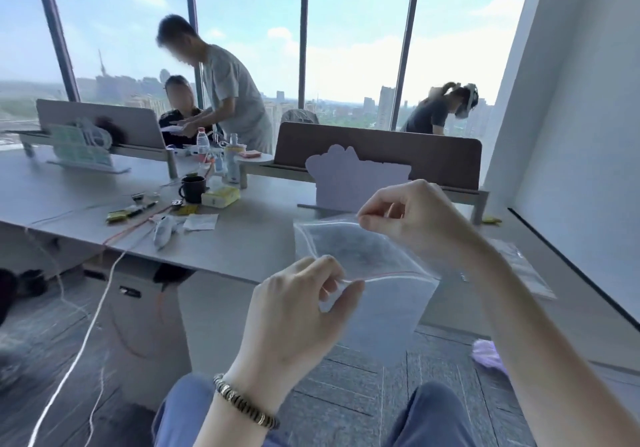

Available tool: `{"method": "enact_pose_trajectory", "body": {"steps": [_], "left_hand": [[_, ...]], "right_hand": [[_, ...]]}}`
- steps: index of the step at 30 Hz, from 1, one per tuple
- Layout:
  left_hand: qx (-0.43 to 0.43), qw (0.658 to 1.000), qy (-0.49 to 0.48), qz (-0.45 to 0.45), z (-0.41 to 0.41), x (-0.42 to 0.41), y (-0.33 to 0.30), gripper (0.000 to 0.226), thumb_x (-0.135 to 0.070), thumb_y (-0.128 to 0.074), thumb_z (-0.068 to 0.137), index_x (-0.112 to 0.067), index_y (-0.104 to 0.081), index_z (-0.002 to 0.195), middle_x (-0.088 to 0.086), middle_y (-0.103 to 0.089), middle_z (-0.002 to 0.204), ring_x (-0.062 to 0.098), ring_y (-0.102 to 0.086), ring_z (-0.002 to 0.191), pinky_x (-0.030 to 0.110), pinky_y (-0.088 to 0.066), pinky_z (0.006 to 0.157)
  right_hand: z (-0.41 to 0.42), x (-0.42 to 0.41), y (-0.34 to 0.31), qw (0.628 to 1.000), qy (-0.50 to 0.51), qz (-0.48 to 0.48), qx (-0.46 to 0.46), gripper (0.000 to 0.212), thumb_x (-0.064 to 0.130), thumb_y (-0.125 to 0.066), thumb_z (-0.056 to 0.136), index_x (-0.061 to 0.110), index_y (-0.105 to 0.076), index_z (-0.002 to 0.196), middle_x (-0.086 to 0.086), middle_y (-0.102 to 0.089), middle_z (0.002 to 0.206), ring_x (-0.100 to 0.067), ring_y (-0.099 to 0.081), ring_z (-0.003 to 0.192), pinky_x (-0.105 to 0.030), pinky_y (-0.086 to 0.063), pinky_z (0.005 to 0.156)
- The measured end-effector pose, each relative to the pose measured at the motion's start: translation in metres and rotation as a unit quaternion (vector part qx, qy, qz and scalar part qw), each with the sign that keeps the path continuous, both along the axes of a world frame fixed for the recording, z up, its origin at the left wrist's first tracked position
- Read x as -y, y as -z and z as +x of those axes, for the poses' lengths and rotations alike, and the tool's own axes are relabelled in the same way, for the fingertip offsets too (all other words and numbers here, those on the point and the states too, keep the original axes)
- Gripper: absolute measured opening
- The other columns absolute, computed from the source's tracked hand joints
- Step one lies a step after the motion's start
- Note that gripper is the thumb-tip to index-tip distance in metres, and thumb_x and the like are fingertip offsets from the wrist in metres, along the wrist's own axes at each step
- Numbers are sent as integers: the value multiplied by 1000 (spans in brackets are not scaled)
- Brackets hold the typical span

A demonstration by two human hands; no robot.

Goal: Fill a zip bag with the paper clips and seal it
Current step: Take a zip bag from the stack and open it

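A clear zip bag (381, 308) with a red seal line hangs in the air in front of me, its mouth pulled apart. My left hand (294, 311) pinches the near lip of the mouth between thumb and forefinger. My right hand (412, 214) pinches the far lip higher up. I see nothing inside the bag. No paper clips show anywhere in view.
A grey desk (242, 239) runs from left to right with a black mug (192, 188), a yellow tissue pack (220, 196), pens and cables. More clear bags (526, 266) lie on the desk at right. A divider panel (377, 156) stands behind. Three people work at the far desks.
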State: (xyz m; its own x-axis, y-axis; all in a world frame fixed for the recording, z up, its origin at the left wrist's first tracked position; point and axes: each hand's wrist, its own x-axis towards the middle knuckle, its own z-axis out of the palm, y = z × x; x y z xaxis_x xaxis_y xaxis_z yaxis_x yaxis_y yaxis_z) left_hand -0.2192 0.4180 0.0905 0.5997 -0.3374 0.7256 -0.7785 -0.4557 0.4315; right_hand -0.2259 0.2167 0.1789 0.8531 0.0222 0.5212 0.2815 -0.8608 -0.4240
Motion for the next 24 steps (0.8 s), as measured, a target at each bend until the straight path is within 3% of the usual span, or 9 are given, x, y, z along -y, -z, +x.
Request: {"method": "enact_pose_trajectory", "body": {"steps": [6,10,15,17,19,22,24], "left_hand": [[3,998,-44,48,18,5,51,34,-58,-51,87,-29,-59,71,-16,-48,64,2,-44,50,19,-41,46],[-14,995,-62,77,36,13,81,35,-57,-52,87,-27,-63,72,-11,-43,72,7,-41,49,26,-45,42],[-61,989,-46,128,63,23,107,20,-44,-64,87,-28,-63,75,-8,-48,101,8,-52,59,28,-48,42],[-74,985,-37,150,76,28,119,18,-38,-68,86,-28,-63,73,-10,-53,120,4,-57,64,25,-48,46],[-79,983,-25,165,88,33,128,18,-35,-67,87,-26,-62,72,-16,-56,127,2,-60,65,23,-49,50],[-84,981,-21,172,102,42,138,20,-31,-62,86,-25,-52,70,-17,-63,96,6,-56,58,23,-45,48],[-93,981,-23,169,110,47,143,22,-27,-62,84,-26,-45,70,-12,-58,75,10,-50,54,21,-39,46]], "right_hand": [[37,8,64,997,3,41,-69,3,25,-79,79,25,-79,76,20,-69,62,5,-56,55,-6,-41,59],[63,16,101,993,9,67,-101,3,23,-80,77,24,-79,75,15,-72,65,4,-57,57,-6,-43,61],[93,27,140,986,19,84,-144,3,21,-79,79,22,-79,76,10,-74,69,6,-58,59,-6,-43,63],[106,33,153,984,28,83,-158,2,20,-79,79,22,-80,78,9,-75,71,4,-59,62,-6,-43,64],[118,39,164,981,35,84,-170,2,20,-78,79,21,-80,78,9,-75,72,1,-61,65,-5,-43,65],[133,47,180,977,46,84,-188,3,22,-78,80,23,-79,78,11,-74,72,1,-61,66,-4,-42,64],[141,52,189,975,53,86,-197,3,23,-77,81,23,-79,79,11,-75,73,3,-61,65,-3,-41,64]]}}
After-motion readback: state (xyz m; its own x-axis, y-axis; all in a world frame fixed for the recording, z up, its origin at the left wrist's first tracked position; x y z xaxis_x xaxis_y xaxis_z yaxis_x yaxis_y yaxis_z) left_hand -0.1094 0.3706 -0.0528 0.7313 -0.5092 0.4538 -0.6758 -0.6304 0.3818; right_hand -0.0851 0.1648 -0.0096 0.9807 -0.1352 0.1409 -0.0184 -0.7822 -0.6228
